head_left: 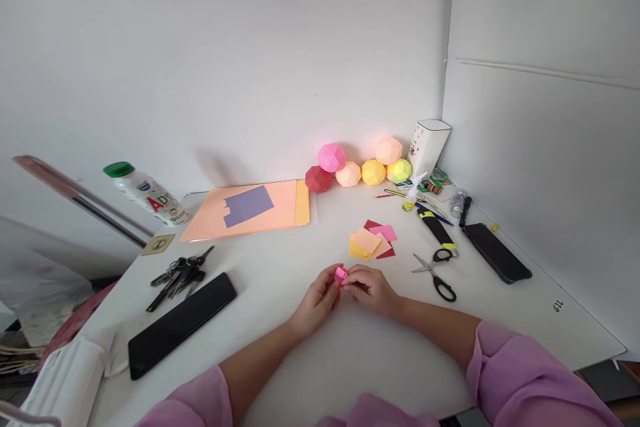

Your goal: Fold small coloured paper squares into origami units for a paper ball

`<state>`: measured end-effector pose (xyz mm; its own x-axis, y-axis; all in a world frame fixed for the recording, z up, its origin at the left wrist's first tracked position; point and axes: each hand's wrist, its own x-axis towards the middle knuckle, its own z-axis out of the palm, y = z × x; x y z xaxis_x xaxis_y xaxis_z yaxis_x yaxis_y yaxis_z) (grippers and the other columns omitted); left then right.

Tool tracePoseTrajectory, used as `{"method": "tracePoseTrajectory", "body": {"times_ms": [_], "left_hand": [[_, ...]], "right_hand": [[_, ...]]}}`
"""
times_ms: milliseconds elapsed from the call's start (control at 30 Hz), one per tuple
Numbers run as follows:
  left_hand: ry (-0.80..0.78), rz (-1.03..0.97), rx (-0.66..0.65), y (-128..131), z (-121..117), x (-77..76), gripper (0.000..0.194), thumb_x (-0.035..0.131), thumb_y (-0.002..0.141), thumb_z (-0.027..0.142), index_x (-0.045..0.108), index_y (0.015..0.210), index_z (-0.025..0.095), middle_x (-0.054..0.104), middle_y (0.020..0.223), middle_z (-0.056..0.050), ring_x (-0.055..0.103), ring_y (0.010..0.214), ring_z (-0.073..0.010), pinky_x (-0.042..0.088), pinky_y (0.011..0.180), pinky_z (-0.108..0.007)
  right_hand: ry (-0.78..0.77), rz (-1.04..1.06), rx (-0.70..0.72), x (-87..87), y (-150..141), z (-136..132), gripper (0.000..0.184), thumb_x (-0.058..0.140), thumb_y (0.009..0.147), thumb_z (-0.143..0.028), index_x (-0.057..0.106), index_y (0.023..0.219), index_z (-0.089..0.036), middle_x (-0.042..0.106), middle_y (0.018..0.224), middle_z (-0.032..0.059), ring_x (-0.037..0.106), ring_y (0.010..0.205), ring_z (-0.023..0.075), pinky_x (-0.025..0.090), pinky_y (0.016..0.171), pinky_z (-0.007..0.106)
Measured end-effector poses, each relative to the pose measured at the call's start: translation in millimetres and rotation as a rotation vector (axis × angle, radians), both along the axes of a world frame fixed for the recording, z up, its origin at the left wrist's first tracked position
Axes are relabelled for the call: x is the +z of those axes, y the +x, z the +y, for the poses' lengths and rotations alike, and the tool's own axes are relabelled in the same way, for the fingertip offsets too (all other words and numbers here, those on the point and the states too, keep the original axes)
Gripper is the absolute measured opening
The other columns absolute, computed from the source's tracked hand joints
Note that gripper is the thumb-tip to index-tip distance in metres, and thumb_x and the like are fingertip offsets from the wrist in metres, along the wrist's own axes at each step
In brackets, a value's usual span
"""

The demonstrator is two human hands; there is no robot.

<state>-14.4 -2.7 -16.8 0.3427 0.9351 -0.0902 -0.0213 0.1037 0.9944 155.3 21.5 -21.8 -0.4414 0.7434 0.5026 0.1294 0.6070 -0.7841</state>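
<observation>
Between my two hands, over the middle of the table, is a small folded piece of pink paper (341,274). The fingers of my left hand (317,298) are closed on it from the left. From the right, my right hand (373,288) pinches the same paper near its lower edge; part of it is hidden by the fingers. Just beyond my hands lies a loose pile of paper squares (369,240) in peach, yellow, pink and dark red. A pair of scissors (434,269) with black handles rests, blades apart, to the right of my right hand.
Faceted paper balls (331,157) stand along the wall. A glue bottle (410,200), a utility knife (437,231) and a black phone (495,252) are at right. On the left are coloured sheets (205,223), keys (183,277), a dark slab (183,323) and a green-capped bottle (150,193).
</observation>
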Motion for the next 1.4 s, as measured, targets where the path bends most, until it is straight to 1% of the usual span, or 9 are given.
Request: {"method": "tracePoseTrajectory", "body": {"times_ms": [233,367,500,633,800,900,1133,1267,1400], "left_hand": [[0.049,0.021,-0.037,-1.7,-0.9,2.3,0.046,0.042,0.087,0.051,0.046,0.12,0.018,0.047,0.066,0.003,0.037,0.053,-0.0105,0.033,0.052,-0.024],[0.06,-0.009,-0.076,-2.3,-1.6,5.3,0.045,0.049,0.086,0.046,0.045,0.122,0.02,0.054,0.073,0.0,0.043,0.057,-0.0116,0.036,0.055,-0.025],[0.044,-0.02,-0.066,-1.2,-1.4,4.1,0.041,0.049,0.086,0.044,0.047,0.119,0.02,0.059,0.083,-0.003,0.043,0.056,-0.0104,0.036,0.053,-0.023],[0.026,-0.043,-0.008,-2.0,-1.9,3.0,0.041,0.051,0.085,0.044,0.046,0.118,0.02,0.057,0.082,-0.002,0.041,0.055,-0.0088,0.036,0.052,-0.023],[0.043,-0.035,0.005,-2.4,-2.6,0.5,0.044,0.052,0.084,0.044,0.044,0.121,0.021,0.059,0.087,-0.003,0.045,0.056,-0.0094,0.039,0.053,-0.024],[0.08,0.024,0.011,-2.0,-2.5,-1.8,0.044,0.052,0.084,0.044,0.045,0.12,0.021,0.061,0.09,-0.004,0.053,0.066,-0.013,0.044,0.061,-0.026],[0.222,0.107,-0.03,-1.7,-3.6,-2.7,0.037,0.049,0.087,0.039,0.046,0.119,0.021,0.062,0.081,-0.003,0.058,0.075,-0.0161,0.047,0.07,-0.031],[0.268,0.09,-0.073,-2.1,-4.3,-1.5,0.034,0.05,0.086,0.036,0.048,0.117,0.021,0.065,0.095,-0.007,0.061,0.087,-0.0185,0.048,0.079,-0.034],[0.237,0.075,-0.064,-2.4,-4.1,-0.6,0.033,0.052,0.085,0.033,0.05,0.115,0.02,0.065,0.1,-0.008,0.061,0.089,-0.0187,0.048,0.08,-0.034]], "right_hand": [[-0.276,0.039,0.018,1.7,1.1,-1.3,0.018,0.056,0.085,-0.03,0.065,0.08,-0.015,0.059,0.075,0.0037,0.051,0.05,0.0083,0.044,0.047,0.023],[-0.367,0.057,0.026,2.6,0.6,-1.9,0.015,0.057,0.083,-0.028,0.064,0.077,-0.016,0.058,0.074,0.0026,0.051,0.05,0.0084,0.043,0.047,0.023],[-0.513,0.073,0.031,3.7,1.5,-1.8,0.014,0.058,0.082,-0.03,0.058,0.078,-0.016,0.054,0.065,-0.0017,0.05,0.048,0.0082,0.042,0.046,0.022],[-0.627,0.133,0.023,4.7,2.7,-0.4,0.018,0.06,0.08,-0.029,0.047,0.087,-0.018,0.054,0.074,-0.0023,0.053,0.052,0.0083,0.042,0.045,0.02],[-0.561,-0.014,0.056,5.0,2.5,0.0,0.014,0.061,0.077,-0.025,0.053,0.084,-0.016,0.051,0.065,-0.0035,0.049,0.056,0.009,0.041,0.051,0.021],[-0.556,-0.036,0.055,3.5,1.7,-0.2,0.011,0.06,0.076,-0.023,0.054,0.081,-0.015,0.051,0.063,-0.0034,0.046,0.054,0.0088,0.039,0.05,0.021],[-0.469,-0.09,0.014,3.9,0.9,-0.6,0.007,0.057,0.069,-0.014,0.056,0.076,-0.015,0.048,0.063,-0.0032,0.041,0.053,0.0082,0.034,0.048,0.02],[-0.403,-0.108,0.019,4.8,0.7,-1.4,0.009,0.055,0.067,-0.012,0.057,0.075,-0.015,0.049,0.064,-0.0026,0.041,0.055,0.0087,0.034,0.049,0.02],[-0.432,-0.087,0.021,6.6,0.6,-1.6,0.006,0.056,0.065,-0.012,0.054,0.07,-0.015,0.047,0.062,-0.0033,0.04,0.054,0.0081,0.033,0.047,0.019]]}}
